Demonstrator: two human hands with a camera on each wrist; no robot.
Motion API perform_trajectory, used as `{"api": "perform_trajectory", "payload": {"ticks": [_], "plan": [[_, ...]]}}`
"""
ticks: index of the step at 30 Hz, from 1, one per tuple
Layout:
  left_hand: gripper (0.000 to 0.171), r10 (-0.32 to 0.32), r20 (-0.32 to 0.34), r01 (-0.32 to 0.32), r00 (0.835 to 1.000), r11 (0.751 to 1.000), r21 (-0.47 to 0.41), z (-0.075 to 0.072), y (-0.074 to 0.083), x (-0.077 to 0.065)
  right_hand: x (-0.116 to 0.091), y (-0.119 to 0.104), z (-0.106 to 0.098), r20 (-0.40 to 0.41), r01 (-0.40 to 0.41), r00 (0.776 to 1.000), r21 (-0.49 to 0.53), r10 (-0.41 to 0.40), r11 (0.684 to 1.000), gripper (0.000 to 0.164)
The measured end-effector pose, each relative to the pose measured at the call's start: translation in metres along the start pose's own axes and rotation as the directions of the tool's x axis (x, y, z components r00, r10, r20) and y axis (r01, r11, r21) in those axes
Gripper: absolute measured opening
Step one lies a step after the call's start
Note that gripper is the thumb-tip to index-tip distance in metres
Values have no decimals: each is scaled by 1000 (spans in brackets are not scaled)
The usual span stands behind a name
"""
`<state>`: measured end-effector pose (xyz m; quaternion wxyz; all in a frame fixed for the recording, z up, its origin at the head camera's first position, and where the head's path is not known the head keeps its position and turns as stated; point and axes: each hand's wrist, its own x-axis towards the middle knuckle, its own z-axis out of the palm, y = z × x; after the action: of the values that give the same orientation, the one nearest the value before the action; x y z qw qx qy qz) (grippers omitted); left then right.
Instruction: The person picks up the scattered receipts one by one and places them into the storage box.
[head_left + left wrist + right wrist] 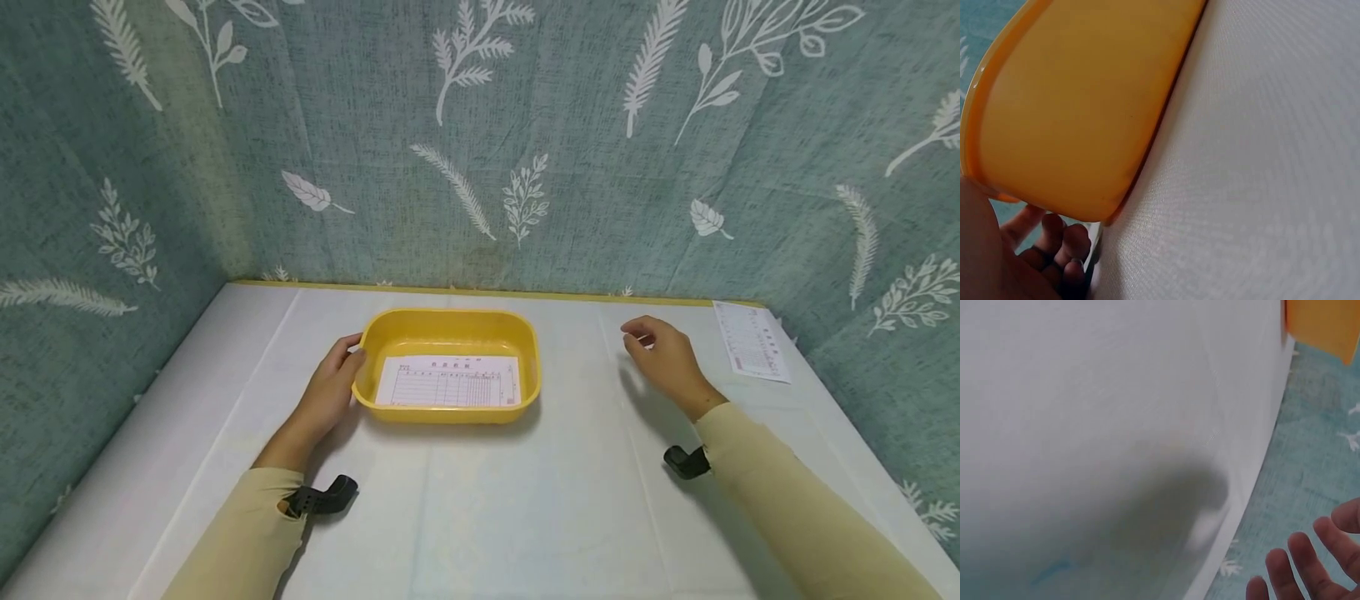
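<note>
A yellow plastic basin [450, 414] with rounded corners stands on the white table. Inside it lies a printed paper form [447, 381] with a ruled grid. My left hand [324, 396] holds the basin's left end, thumb at the rim and fingers on the outer side. The left wrist view shows the basin's outer wall [1072, 112] close up, with the fingers [1054, 234] bent beneath the rim. To the right of the basin, my right hand [663, 358] hovers above the table with loosely bent fingers and nothing in them; its fingers [1304, 562] appear spread in the right wrist view.
Another printed paper slip [752, 342] lies at the table's back right corner. Green cloth [480, 167] with white leaf patterns rises behind and along both sides. A yellow strip [570, 296] runs along the back edge of the table [510, 508].
</note>
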<state>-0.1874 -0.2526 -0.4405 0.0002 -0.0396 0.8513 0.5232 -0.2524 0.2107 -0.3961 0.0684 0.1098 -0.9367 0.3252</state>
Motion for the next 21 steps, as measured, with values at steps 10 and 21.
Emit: {"api": "perform_trajectory", "payload": {"ticks": [10, 21], "plan": [[54, 3, -2, -3, 1000, 1000, -11, 0, 1, -2, -6, 18, -14, 14, -68, 998, -10, 69, 998, 29], [55, 0, -3, 0, 1000, 1000, 2, -1, 2, -3, -8, 43, -31, 23, -153, 988, -80, 155, 985, 31]]}}
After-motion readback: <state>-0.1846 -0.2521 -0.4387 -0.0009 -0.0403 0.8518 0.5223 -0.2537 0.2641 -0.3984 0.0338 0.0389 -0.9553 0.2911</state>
